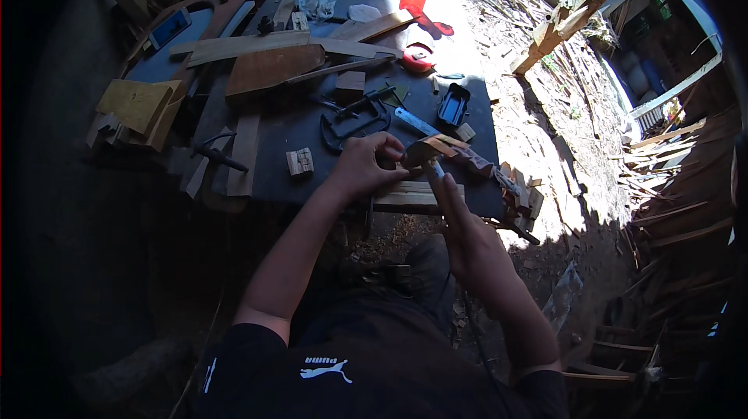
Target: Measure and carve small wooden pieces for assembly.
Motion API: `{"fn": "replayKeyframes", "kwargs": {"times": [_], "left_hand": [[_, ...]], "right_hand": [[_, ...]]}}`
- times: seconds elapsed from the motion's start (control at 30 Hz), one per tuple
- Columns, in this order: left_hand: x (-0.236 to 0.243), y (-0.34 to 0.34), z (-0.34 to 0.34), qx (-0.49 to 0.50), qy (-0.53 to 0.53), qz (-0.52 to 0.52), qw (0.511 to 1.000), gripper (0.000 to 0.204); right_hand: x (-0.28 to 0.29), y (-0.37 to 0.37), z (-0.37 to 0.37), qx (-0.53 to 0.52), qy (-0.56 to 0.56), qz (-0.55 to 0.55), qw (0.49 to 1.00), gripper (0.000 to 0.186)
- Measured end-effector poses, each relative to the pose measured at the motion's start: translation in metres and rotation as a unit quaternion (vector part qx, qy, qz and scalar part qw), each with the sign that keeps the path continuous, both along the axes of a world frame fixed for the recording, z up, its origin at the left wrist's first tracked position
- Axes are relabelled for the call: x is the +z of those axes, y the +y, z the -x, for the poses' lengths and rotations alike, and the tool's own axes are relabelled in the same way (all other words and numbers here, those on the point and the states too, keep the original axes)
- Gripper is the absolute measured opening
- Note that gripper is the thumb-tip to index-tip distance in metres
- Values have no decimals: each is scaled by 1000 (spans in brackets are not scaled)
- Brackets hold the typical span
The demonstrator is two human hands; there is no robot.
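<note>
Head view: hammer (pixel 421 153), held by right fingers (pixel 455 199), head beside left fingers (pixel 386 141); left fingers curled, any pinched item unclear; wood (pixel 413 196) just beside them. Hazard: bruised left fingers, should the hammer slip.

The left forearm (pixel 292 251) is slanting up and to the right, bare, with its wrist nearly straight. The left hand (pixel 366 163) is curling, its index finger and thumb arching toward each other around a small gap; whether the tips are meeting is hard to tell. The right forearm (pixel 523 322) is angling up and to the left from a bent elbow. The right hand (pixel 477 254) is gripping, with one digit (pixel 453 193) pointing forward. The hands are sitting near each other, the left farther forward.
</note>
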State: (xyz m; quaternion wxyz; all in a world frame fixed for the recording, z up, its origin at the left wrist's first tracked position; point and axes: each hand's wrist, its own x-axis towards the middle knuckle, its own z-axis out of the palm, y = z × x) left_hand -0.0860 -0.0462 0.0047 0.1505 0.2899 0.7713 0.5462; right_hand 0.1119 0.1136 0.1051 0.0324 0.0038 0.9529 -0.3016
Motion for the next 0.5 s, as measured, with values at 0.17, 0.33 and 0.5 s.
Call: {"fn": "replayKeyframes", "kwargs": {"times": [0.17, 0.33, 0.5], "left_hand": [[-6, -4, 0, -4, 25, -17, 1000, 45], [-3, 0, -1, -10, 6, -34, 999, 48], [-9, -5, -3, -10, 4, -60, 998, 44]], "right_hand": [[22, -6, 1, -36, 188, 20, 981, 80], [-20, 10, -2, -18, 10, -4, 1000, 82], [-14, 20, 1, -16, 73, 57, 996, 83]]}}
